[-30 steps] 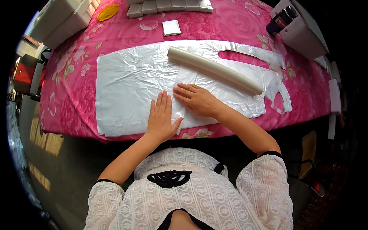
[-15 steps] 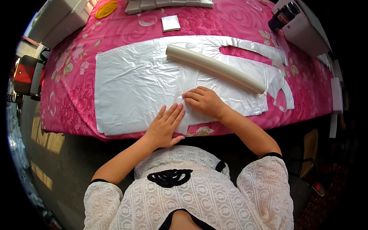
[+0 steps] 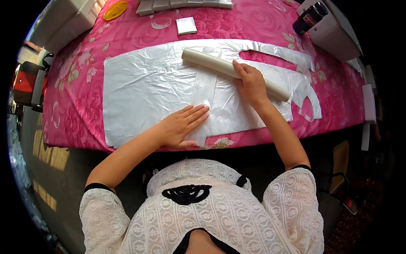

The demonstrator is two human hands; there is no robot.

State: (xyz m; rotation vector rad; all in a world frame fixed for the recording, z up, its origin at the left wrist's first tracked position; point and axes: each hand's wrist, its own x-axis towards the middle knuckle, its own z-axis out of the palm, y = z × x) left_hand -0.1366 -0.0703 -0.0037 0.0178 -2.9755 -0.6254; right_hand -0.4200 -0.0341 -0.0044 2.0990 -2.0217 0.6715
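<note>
A thin silvery-white plastic apron [image 3: 144, 93] lies spread flat, its neck loop and cut-outs toward the right. Across its middle runs a translucent strip of film [image 3: 204, 86]. My left hand [image 3: 182, 125] rests palm down with fingers stretched out, pressing the strip and apron near the table's front edge. A long pale beige tube [image 3: 205, 60] lies slantwise over the apron's right half. My right hand [image 3: 252, 84] is curved over the tube's middle, fingers closed around its far side; the thumb is partly hidden.
A pink floral tablecloth [image 3: 84, 114] covers the table. Farther back lie a small folded silvery packet [image 3: 186, 26], a row of similar packets [image 3: 182, 4] and a yellow dish [image 3: 115, 10]. White boxes [image 3: 67, 25] stand back left; a dark bottle [image 3: 310, 18] leans by a white box [image 3: 330, 38] back right.
My right hand has moved from the film strip up and right onto the tube. My left hand has slid slightly right and farther from me, flattening over the strip. The tube has stayed put.
</note>
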